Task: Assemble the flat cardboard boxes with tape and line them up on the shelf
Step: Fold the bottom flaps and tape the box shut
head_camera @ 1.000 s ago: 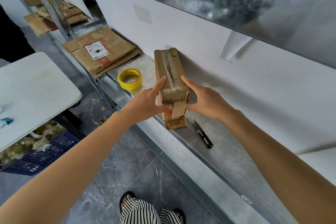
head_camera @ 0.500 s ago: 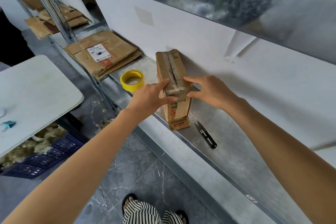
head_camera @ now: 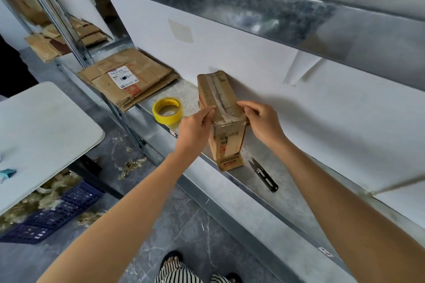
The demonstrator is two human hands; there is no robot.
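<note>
A narrow taped cardboard box (head_camera: 226, 145) stands upright on the metal shelf (head_camera: 232, 193), its long top running back to the white wall. My left hand (head_camera: 195, 127) lies against the box's left top edge with straight fingers touching the tape strip. My right hand (head_camera: 263, 122) has curled fingers on the top right edge and the thumb at the near corner, pinching that edge. A stack of flat cardboard boxes (head_camera: 138, 71) lies further left on the same shelf.
A yellow tape roll (head_camera: 167, 110) lies left of the box. Black thread snips (head_camera: 263, 174) lie on the shelf just right of it. A white table (head_camera: 41, 131) stands at left above a blue crate (head_camera: 53, 213). Another shelf (head_camera: 230, 2) overhangs.
Both hands have slid from the box's sides up to its top edges. The right hand's fingers have curled over the top. The box stays in place.
</note>
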